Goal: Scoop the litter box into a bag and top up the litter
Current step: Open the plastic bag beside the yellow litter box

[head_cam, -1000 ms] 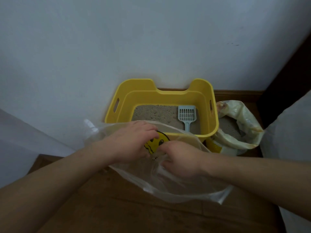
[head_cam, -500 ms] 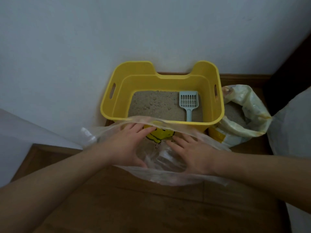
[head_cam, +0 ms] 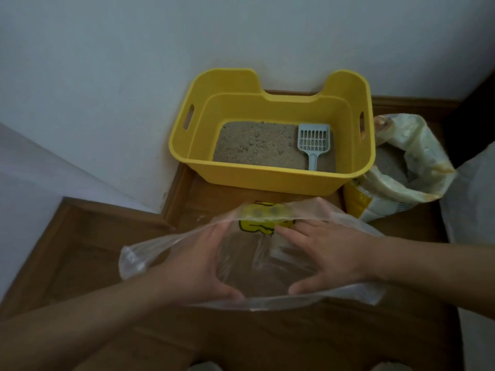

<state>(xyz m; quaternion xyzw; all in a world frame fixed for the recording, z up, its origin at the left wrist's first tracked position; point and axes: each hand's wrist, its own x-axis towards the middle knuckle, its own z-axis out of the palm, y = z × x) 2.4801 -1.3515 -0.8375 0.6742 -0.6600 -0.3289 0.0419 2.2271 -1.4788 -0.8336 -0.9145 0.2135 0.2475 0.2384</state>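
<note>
Left hand (head_cam: 197, 263), right hand (head_cam: 332, 255): both inside mouth of clear bag (head_cam: 134, 259), fingers straight, spreading it. Bag on wooden floor (head_cam: 93, 236), near yellow litter box (head_cam: 267, 178); blue scoop (head_cam: 313, 141) on litter (head_cam: 254, 145) inside; litter sack (head_cam: 388, 191) just beside box.

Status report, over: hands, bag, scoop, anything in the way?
Left hand and right hand open, spreading clear bag. Scoop lies untouched in litter box. Nothing seen between bag and box.

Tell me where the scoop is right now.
In the head view the scoop lies on the litter at the right side of the yellow litter box, handle toward the person, just left of the open litter sack.
</note>
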